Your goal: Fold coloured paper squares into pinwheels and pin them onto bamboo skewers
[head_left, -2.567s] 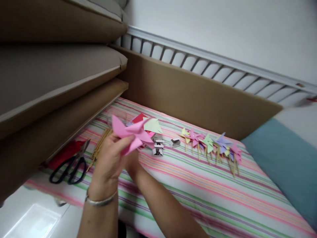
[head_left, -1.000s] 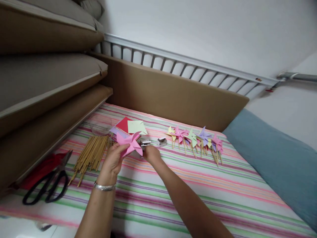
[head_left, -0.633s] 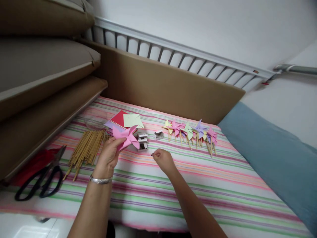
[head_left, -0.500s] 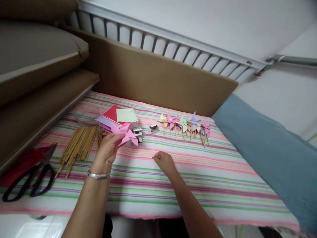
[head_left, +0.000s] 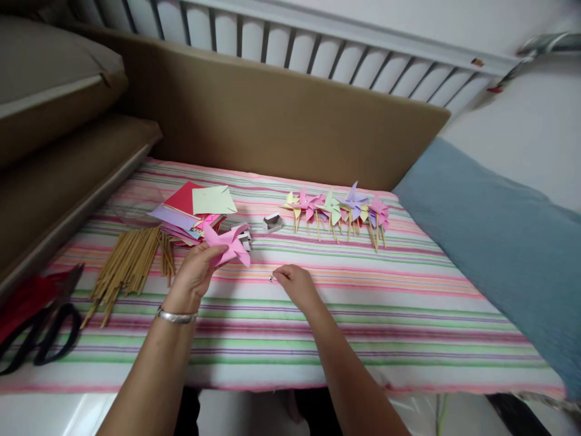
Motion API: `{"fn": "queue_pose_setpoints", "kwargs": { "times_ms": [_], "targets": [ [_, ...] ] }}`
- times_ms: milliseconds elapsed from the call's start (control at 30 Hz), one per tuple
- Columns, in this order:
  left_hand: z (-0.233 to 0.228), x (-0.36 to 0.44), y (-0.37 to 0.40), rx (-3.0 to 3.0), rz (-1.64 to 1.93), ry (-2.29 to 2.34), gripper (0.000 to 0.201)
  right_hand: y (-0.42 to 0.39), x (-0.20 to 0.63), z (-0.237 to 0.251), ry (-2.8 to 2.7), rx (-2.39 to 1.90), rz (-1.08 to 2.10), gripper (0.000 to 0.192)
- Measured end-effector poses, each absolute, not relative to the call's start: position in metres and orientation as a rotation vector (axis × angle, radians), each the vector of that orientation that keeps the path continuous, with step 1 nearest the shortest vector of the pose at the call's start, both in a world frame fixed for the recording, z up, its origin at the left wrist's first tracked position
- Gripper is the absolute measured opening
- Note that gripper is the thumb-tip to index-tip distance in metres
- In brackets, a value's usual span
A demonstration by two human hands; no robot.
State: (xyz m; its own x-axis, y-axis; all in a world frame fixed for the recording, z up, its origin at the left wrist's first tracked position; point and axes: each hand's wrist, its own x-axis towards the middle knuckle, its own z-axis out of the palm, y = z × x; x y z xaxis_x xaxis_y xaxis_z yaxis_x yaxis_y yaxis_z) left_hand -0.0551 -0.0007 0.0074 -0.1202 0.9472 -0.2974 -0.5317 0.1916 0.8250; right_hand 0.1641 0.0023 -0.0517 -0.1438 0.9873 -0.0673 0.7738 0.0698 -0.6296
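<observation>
My left hand (head_left: pixel 193 275) holds a folded pink paper pinwheel (head_left: pixel 227 243) just above the striped cloth (head_left: pixel 363 303). My right hand (head_left: pixel 293 284) hovers low over the cloth with a small metal pin (head_left: pixel 271 278) pinched at its fingertips. A bundle of bamboo sticks (head_left: pixel 124 266) lies left of my left hand. Behind the pinwheel sits a stack of coloured paper squares (head_left: pixel 195 209) and small pin boxes (head_left: pixel 245 235), with another open box (head_left: pixel 272 223) to their right. A row of finished pinwheels on sticks (head_left: pixel 338 209) lies farther right.
Black-handled scissors (head_left: pixel 40 330) and red paper (head_left: pixel 22 297) lie at the left edge. Brown cushions (head_left: pixel 59 121) are stacked on the left, and a brown board (head_left: pixel 272 115) stands behind the cloth. A blue cushion (head_left: pixel 499 236) borders the right side.
My right hand left the pin boxes and drew back toward me with a pin pinched in its fingers. My left hand kept the pink pinwheel. The view tilted downward.
</observation>
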Motion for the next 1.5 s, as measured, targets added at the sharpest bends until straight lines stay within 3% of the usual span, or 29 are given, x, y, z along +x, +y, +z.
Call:
{"fn": "queue_pose_setpoints", "kwargs": {
  "times_ms": [233,600,933,1500],
  "targets": [
    [-0.014,-0.038,0.0,0.573,1.281,1.088,0.016,-0.001,0.147,-0.056,-1.994,-1.772,0.703,0.01],
    [-0.015,-0.037,0.001,0.543,1.235,1.083,0.019,0.014,0.163,-0.067,-1.841,-1.694,0.865,0.012],
    [-0.024,-0.031,0.003,0.573,1.214,1.106,0.018,0.007,0.158,-0.062,-1.969,-1.661,0.651,0.014],
    [-0.028,-0.029,0.005,0.585,1.216,1.132,0.021,0.008,0.166,-0.06,-1.975,-1.662,0.723,0.018]
  ]
}}
